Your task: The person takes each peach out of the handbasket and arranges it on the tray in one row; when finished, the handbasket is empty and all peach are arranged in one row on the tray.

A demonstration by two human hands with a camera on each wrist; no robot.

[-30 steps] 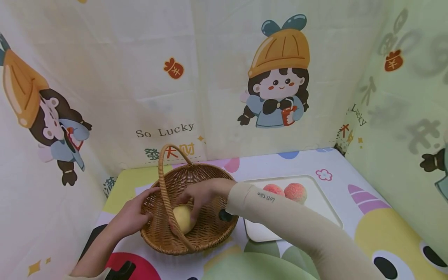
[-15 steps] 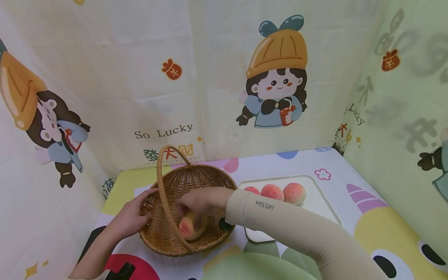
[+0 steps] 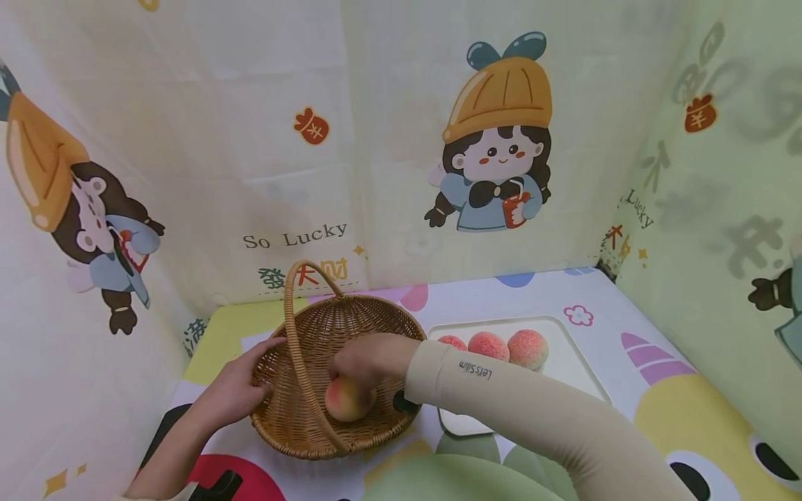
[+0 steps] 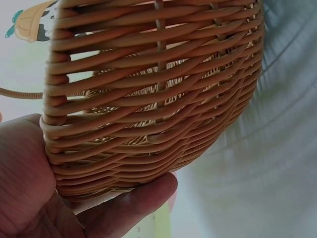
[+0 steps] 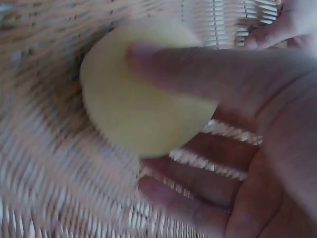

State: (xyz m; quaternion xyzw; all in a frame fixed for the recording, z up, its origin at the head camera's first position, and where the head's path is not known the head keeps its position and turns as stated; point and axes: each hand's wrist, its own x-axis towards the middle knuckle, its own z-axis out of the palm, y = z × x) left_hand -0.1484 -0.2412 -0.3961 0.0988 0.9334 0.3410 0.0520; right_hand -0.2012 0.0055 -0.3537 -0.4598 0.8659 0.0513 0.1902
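A round brown wicker basket (image 3: pixel 351 313) with an arched handle stands on the left part of the table. My left hand (image 3: pixel 234 390) grips its left rim; in the left wrist view the thumb and fingers (image 4: pixel 143 198) of this hand lie along the woven side. Inside the basket, my right hand (image 3: pixel 370 358) holds a yellow and pink peach (image 3: pixel 346 402) low near the bottom. From the right wrist, the thumb presses on the pale yellow side of the peach (image 5: pixel 133 109), with the other fingers beneath and beside it.
To the right of the basket lies a white rectangular tray (image 3: pixel 573 355) with pink peaches (image 3: pixel 528 349) along its far part, partly hidden by my right sleeve (image 3: pixel 501 386). A printed cloth wall (image 3: pixel 388 174) rises behind the patterned table.
My right hand has moved a little to the right inside the basket with the peach, turning its pink side into view. The left hand stays on the rim.
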